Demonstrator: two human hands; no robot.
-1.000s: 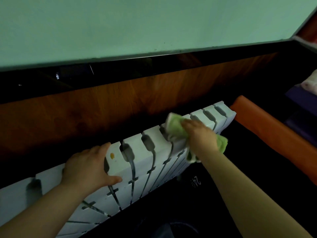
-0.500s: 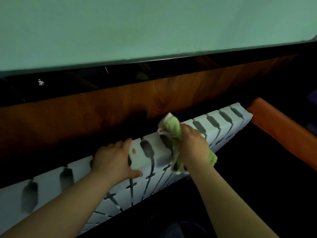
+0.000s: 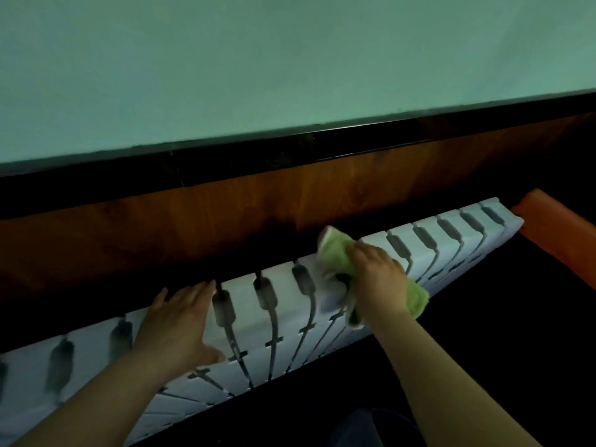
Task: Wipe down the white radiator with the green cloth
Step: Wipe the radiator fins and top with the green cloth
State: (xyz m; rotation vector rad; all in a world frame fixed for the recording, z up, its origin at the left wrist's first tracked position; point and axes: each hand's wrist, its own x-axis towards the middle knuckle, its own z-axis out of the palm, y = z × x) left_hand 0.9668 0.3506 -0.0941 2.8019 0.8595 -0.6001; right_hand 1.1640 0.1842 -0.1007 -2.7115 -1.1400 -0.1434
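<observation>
Gripping the green cloth in the right hand, fingers curled over the bunched fabric. Pressing it down on the top edge of the white radiator, somewhat right of the middle of its visible length. Letting one end of the cloth poke up past the fingertips toward the back edge and the other hang out beyond the wrist, over the front face.

Resting the left hand flat on the same top edge further left, fingers straight and pointing to the back, thumb spread down on the front face, holding nothing. Well apart from the cloth, with three dark slots between.

Close along the radiator's back edge, a brown wood panel; above that a black strip, then a pale green wall. Just off the radiator's right end, an orange padded edge; touching or not, impossible to tell.
</observation>
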